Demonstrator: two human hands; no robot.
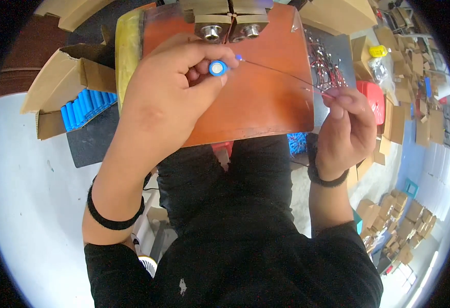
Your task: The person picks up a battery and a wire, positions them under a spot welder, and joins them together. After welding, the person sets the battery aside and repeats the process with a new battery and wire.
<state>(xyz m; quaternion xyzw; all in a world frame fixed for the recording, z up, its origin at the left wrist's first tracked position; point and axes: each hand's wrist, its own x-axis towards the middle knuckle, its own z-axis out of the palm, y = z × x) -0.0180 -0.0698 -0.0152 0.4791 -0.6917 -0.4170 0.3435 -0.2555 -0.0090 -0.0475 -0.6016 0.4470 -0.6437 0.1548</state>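
Clock directions were taken from the cell (218, 68), which sat in the left hand (166, 95) over the orange table (266, 110), its pale round end facing the camera. The left fingers were clamped on it. At 4 o'clock, the right hand (348, 123) had its thumb and fingers together on a thin wire (281, 73). The wire ran taut to a small blue tip (238, 57) by the left fingertips; whether they gripped it, I could not tell. Between 12 and 1 stood 2 metal heads (212, 32). More wires (327, 66) lay at 3; between 8 and 9, a box (53, 90) held blue cells (88, 109).
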